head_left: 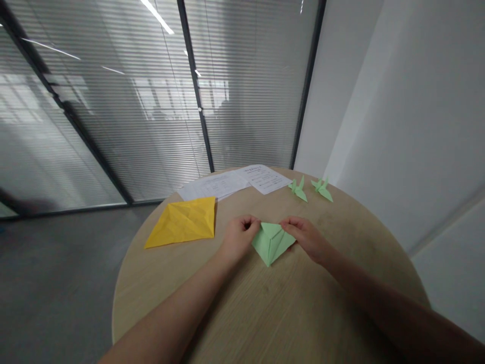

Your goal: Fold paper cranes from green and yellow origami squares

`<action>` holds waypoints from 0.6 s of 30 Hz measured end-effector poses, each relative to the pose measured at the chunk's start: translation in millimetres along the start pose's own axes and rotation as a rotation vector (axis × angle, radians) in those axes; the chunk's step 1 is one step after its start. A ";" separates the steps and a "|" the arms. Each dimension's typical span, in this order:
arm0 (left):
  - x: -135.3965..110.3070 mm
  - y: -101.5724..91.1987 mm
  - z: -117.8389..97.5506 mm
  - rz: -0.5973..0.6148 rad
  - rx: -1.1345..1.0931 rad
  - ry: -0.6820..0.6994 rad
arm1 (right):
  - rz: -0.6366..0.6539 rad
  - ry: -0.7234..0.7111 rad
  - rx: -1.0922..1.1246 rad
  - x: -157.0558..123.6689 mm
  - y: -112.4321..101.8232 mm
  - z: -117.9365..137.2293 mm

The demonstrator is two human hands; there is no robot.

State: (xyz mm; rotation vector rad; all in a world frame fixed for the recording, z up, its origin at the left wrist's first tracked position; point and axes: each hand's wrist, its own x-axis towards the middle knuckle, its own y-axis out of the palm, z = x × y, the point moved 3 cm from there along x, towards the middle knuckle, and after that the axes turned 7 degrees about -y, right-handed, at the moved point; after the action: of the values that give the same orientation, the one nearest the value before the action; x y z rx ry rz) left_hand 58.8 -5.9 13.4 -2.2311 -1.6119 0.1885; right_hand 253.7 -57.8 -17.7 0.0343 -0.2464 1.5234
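Note:
A light green folded paper (271,243) lies on the round wooden table (288,308), shaped like a kite with its point toward me. My left hand (239,236) is curled, its fingers pinching the paper's upper left edge. My right hand (306,236) pinches the upper right edge near the top corner. Both hands press the paper against the tabletop.
A creased yellow paper square (184,221) lies to the left. Two green paper cranes (298,189) (322,189) stand at the far right, beside white printed sheets (235,182) at the far edge. Glass walls with blinds rise behind; a white wall is at the right.

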 end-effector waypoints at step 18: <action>-3.7 2.2 -4.2 0.126 0.012 0.024 | 0.080 0.032 0.047 0.1 0.4 -0.3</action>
State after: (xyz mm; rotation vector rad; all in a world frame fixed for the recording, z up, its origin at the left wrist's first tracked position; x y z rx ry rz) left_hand 60.9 -10.8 16.0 -2.3184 -1.4550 0.2034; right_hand 253.4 -57.6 -18.0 0.0377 -0.1878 1.6084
